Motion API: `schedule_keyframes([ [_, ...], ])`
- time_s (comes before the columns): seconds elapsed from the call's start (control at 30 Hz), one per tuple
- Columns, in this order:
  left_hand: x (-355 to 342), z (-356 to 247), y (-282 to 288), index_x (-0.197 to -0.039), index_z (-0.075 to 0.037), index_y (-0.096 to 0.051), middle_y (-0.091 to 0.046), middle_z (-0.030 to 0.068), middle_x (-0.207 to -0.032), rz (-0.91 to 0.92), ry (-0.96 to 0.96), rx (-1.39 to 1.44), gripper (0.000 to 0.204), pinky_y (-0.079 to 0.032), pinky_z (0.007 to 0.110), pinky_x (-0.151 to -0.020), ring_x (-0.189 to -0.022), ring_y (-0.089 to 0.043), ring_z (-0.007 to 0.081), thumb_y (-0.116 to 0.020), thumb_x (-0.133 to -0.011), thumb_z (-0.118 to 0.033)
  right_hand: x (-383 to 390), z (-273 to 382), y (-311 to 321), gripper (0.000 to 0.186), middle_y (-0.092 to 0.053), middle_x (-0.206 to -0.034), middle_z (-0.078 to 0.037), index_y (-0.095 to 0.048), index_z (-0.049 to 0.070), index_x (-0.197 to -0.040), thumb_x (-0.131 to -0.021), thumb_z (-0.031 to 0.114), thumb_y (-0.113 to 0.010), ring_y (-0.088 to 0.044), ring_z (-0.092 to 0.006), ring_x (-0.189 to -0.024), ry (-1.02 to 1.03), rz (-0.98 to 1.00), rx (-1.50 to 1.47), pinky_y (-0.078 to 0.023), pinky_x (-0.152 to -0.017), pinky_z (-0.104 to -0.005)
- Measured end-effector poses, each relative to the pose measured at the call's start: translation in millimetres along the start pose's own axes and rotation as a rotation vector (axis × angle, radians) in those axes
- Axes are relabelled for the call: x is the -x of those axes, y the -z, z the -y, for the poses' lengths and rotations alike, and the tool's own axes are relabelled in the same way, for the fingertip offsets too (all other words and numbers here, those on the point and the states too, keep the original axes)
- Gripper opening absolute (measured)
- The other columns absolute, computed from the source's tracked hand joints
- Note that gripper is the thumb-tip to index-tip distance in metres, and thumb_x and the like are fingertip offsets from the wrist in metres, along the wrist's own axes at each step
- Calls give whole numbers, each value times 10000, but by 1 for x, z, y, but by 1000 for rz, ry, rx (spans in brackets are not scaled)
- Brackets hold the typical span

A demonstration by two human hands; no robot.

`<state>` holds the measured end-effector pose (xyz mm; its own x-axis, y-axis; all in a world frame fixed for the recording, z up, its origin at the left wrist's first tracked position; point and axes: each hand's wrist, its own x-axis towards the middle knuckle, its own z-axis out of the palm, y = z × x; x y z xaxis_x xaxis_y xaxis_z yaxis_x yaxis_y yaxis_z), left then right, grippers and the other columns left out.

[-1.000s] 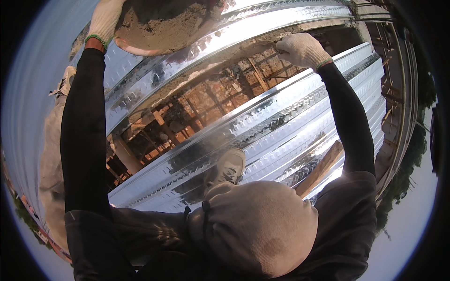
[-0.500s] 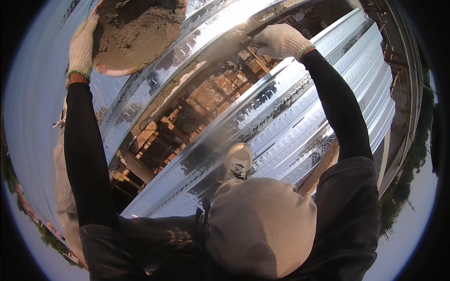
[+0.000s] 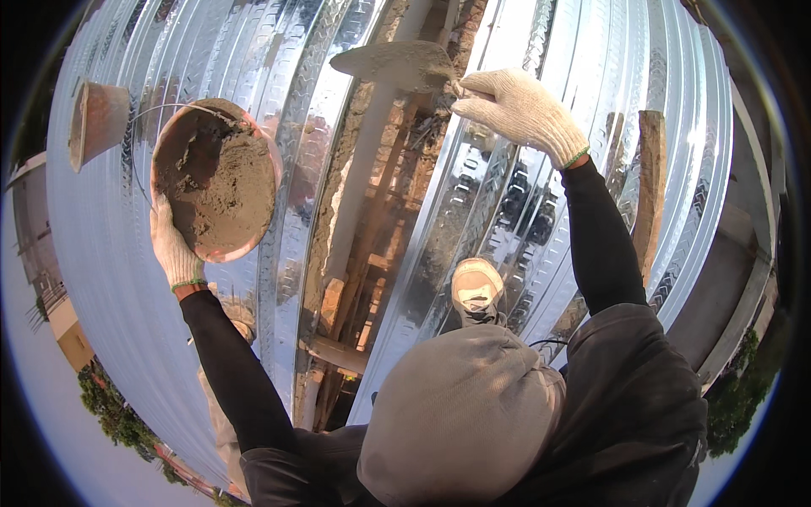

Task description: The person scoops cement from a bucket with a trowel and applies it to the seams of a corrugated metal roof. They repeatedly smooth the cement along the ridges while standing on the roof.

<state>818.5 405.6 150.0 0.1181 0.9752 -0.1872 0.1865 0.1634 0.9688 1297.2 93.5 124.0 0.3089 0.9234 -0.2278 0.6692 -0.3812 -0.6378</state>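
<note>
My left hand (image 3: 173, 247), in a white knit glove, grips the side of a round bucket (image 3: 274, 156) with a thin wire handle. Wet grey mortar (image 3: 232, 198) lies inside the bucket, which is tipped so that its mouth faces me. In my gloved right hand (image 3: 524, 111), the fingers close round the handle end of a trowel (image 3: 393, 66). Its pointed blade is coated with mortar and extends leftward over a mortar-smeared concrete edge (image 3: 325, 245) beside a long gap. The handle is mostly hidden by the glove.
Ribbed shiny metal sheets (image 3: 473, 220) lie on both sides of the gap, where bricks and timber (image 3: 372, 279) show below. Another bucket (image 3: 101, 127) stands at far left. A wooden plank (image 3: 649, 186) lies at right. My shoe (image 3: 477, 287) rests on the right-hand sheeting.
The view has turned, so the gap now runs more upright. The bucket shows lower and more fully. The trowel blade, barely visible before, is now in plain sight.
</note>
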Motion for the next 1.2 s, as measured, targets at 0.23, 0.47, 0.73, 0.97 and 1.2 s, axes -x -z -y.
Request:
schedule_keyframes([
  [0.23,36,-18,-74,-1502,12,-668,-766,100,-1340,68,-187,-127,444,-584,389,-1044,-1209,-716,194,-714,-1142,-245,1,95,-40,355,-756,-914,-144,-776,69,-1189,-1059,399,-754,-762,-355,-860,333,-114,-13,-603,-785,-477],
  [0.47,63,-45,-160,-1353,24,-762,-801,101,-1238,120,-464,-553,341,-553,371,-1059,-1153,-729,200,-752,-1052,-138,-81,88,-72,264,-772,-890,-141,-803,82,-1094,-1002,323,-748,-774,-369,-837,648,-291,450,-622,-762,-488],
  [0.73,65,-45,-143,-1321,30,-773,-797,103,-1208,-7,-402,-400,321,-578,356,-1028,-1108,-740,181,-751,-1035,-112,-61,73,-82,193,-795,-832,-148,-848,73,-917,-917,229,-734,-799,-368,-799,865,-22,194,-642,-717,-481],
  [0.97,89,-69,-127,-1335,26,-783,-799,88,-1255,-59,-387,-491,331,-575,347,-1026,-1137,-718,157,-758,-1051,-141,-35,149,-66,400,-701,-761,-125,-784,-7,-984,-1038,373,-668,-701,-248,-644,209,838,-243,-604,-665,-406],
  [1.2,55,-48,-36,-1467,43,-678,-755,133,-1361,-49,-279,-48,403,-602,402,-1021,-1202,-735,237,-732,-1105,-127,12,142,-73,421,-676,-803,-29,-774,11,-1063,-1070,425,-695,-625,-129,-655,104,631,-951,-543,-594,-328],
])
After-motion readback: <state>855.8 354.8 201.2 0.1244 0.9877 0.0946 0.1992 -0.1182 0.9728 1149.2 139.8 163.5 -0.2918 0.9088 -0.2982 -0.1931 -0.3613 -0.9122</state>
